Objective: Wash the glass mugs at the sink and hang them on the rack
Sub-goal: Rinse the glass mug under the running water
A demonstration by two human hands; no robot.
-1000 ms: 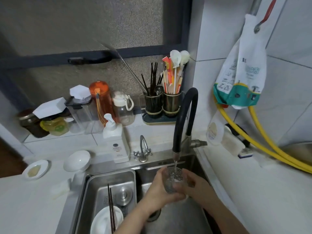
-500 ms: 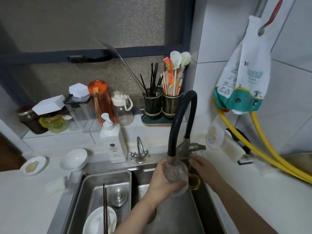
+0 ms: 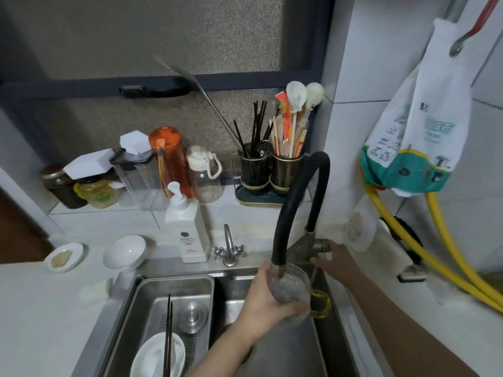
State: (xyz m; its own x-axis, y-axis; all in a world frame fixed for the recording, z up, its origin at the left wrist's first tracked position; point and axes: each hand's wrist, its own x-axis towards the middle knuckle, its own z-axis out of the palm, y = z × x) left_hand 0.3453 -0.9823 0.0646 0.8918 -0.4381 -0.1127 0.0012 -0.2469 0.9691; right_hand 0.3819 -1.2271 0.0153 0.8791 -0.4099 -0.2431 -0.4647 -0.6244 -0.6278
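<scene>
A clear textured glass mug (image 3: 292,288) with a yellow handle (image 3: 320,303) is held over the sink (image 3: 272,349), right under the end of the black hose tap (image 3: 295,210). My left hand (image 3: 268,300) grips the mug's body from the left. My right hand (image 3: 336,261) reaches to the metal tap lever (image 3: 318,244) at the hose's base, fingers on it. No rack is in view.
A steel tray (image 3: 152,297) in the left basin holds a white plate (image 3: 158,355), chopsticks and a lid. A soap bottle (image 3: 187,229), white bowl (image 3: 125,251), jars, utensil cups (image 3: 272,170) and yellow hoses (image 3: 435,262) surround the sink.
My right hand let go of the mug and moved up right to the tap lever. My left hand lifted the mug closer to the hose end.
</scene>
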